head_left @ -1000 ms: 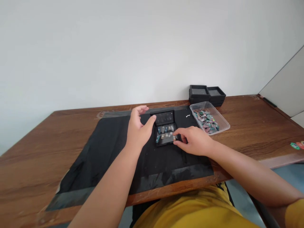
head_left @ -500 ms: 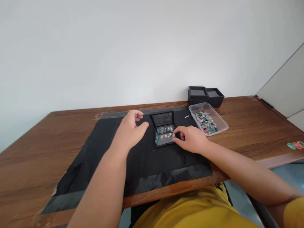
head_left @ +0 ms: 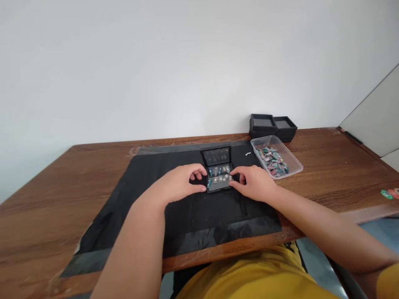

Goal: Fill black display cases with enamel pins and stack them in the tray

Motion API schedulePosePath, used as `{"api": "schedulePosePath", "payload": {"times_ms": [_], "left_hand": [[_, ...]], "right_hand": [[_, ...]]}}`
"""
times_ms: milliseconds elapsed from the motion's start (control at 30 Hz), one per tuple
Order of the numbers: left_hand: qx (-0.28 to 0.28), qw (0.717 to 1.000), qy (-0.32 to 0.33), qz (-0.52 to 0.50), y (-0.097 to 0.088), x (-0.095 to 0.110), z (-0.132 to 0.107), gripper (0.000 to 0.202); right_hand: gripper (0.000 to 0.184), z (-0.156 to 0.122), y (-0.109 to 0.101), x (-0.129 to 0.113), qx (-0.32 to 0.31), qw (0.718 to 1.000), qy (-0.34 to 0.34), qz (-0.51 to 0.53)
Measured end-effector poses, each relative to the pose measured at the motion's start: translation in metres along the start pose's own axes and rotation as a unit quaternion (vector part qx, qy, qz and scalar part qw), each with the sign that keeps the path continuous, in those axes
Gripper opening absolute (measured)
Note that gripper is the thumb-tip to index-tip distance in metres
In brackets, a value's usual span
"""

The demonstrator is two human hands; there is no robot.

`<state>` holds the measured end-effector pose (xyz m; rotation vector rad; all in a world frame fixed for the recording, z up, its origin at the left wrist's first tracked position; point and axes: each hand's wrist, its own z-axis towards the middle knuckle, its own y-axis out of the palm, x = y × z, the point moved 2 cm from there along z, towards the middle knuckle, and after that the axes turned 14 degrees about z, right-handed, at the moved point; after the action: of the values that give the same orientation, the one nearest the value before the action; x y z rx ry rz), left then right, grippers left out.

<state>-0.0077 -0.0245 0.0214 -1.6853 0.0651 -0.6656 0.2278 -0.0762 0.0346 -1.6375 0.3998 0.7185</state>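
An open black case (head_left: 215,189) with a raised lid (head_left: 216,156) lies on the black mat. Inside are two rows of small glossy false nails (head_left: 220,178), some clear and some teal. My left hand (head_left: 183,180) holds the case's left edge, index finger at the upper part and thumb near the front corner. At the right edge, my right hand (head_left: 252,182) grips the case, its fingertips beside the last nails of the rows. Its fingers hide part of that side.
A clear plastic tub (head_left: 294,167) of loose teal and pink nails stands right of the case. Behind it are stacked black trays (head_left: 264,131). A small white scrap (head_left: 248,154) lies on the mat (head_left: 193,220). Coloured round items (head_left: 388,194) sit at the right table edge.
My left hand has moved right and down onto the left edge of the case. My right hand stays at the right edge. The view has shifted slightly.
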Motion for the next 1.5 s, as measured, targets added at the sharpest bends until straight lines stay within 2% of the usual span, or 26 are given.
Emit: {"api": "schedulePosePath", "payload": {"times_ms": [200, 733, 1000, 1167, 1500], "left_hand": [[-0.003, 0.999, 0.018, -0.026, -0.002, 0.001, -0.001, 0.028], [-0.016, 1.000, 0.006, -0.024, 0.002, 0.010, 0.000, 0.030], [-0.073, 0.997, -0.025, 0.026, -0.001, 0.016, 0.000, 0.037], [-0.077, 0.995, -0.027, 0.063, -0.002, 0.017, 0.000, 0.034], [-0.071, 0.994, -0.041, 0.071, -0.005, 0.021, -0.001, 0.031]], "right_hand": [[0.024, 0.000, 0.000, 0.001, 0.003, 1.000, -0.002, -0.005], [0.023, 0.001, 0.000, -0.001, 0.006, 1.000, -0.001, 0.008], [0.023, 0.003, 0.002, 0.001, 0.002, 1.000, 0.010, 0.016], [0.022, 0.004, 0.003, 0.002, 0.001, 1.000, 0.008, 0.022], [0.021, 0.005, 0.004, 0.003, 0.002, 1.000, -0.001, 0.030]]}}
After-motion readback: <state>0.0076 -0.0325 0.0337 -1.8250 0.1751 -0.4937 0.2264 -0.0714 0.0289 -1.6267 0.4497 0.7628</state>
